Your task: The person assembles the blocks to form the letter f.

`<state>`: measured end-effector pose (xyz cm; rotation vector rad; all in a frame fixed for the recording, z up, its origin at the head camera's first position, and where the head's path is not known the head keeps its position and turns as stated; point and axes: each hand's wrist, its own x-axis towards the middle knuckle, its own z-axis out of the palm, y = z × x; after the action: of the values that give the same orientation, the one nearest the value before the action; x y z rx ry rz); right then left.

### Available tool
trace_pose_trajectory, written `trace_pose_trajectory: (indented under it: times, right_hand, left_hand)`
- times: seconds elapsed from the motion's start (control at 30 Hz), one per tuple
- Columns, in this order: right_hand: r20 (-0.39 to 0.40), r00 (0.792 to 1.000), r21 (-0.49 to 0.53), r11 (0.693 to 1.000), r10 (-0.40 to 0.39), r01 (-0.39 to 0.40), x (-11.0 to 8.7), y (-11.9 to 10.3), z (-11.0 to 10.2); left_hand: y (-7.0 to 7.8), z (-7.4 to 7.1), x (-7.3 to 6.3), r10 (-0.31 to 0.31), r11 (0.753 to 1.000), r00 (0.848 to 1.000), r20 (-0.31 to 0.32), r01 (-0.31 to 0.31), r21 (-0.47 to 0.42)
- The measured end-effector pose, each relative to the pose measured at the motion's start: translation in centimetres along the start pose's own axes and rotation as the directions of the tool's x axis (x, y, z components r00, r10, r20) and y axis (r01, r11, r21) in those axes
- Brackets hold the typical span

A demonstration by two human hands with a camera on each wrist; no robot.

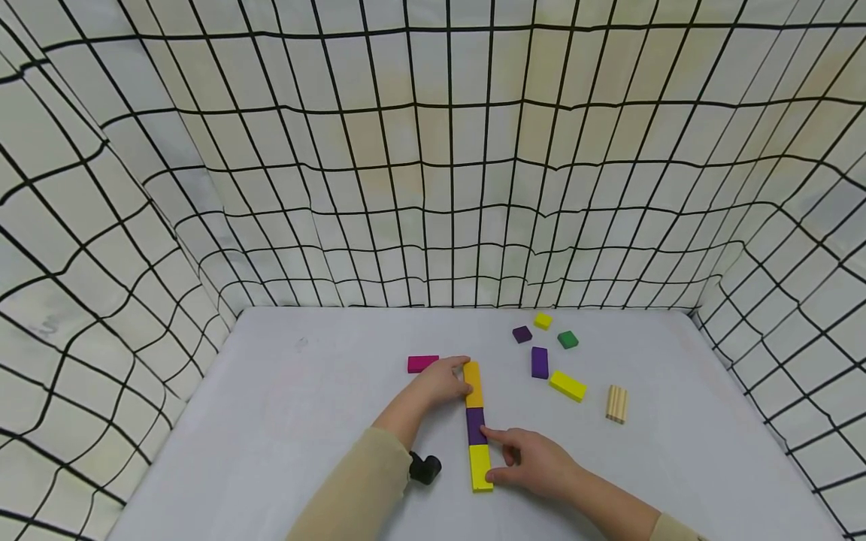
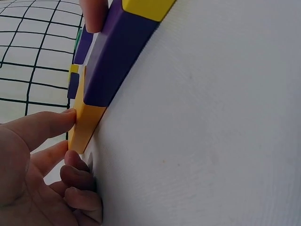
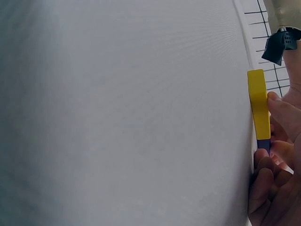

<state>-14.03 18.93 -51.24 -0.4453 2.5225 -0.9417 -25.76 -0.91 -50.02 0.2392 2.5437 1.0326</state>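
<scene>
In the head view, an orange block point(image 1: 474, 385), a purple block point(image 1: 476, 427) and a yellow block point(image 1: 479, 467) lie end to end in one straight row. My left hand point(image 1: 443, 381) is at the row's far left side, its thumb and index finger touching the orange block. Seen by the left wrist camera, its other fingers are bent beside the white surface. From the right, my right hand point(image 1: 537, 463) touches the purple block with its index finger and the yellow block with its thumb. Its remaining fingers are curled under.
A magenta block point(image 1: 422, 364) lies left of the row, partly behind my left hand. To the right are purple point(image 1: 539, 363), yellow point(image 1: 567, 386) and green point(image 1: 567, 340) blocks, two more small blocks, and a wooden ribbed piece point(image 1: 616, 404). Black netting point(image 1: 452, 210) over white walls surrounds the table.
</scene>
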Motion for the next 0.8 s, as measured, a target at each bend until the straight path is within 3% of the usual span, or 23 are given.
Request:
trace_pose_trajectory:
  times: [0.8]
  right_hand:
    - [-0.012, 1.0, 0.002, 1.0, 0.003, -0.003, 0.07, 0.09, 0.17]
  left_hand:
    - [-0.06, -0.06, 0.02, -0.003, 1.0, 1.0, -0.003, 0.003, -0.008]
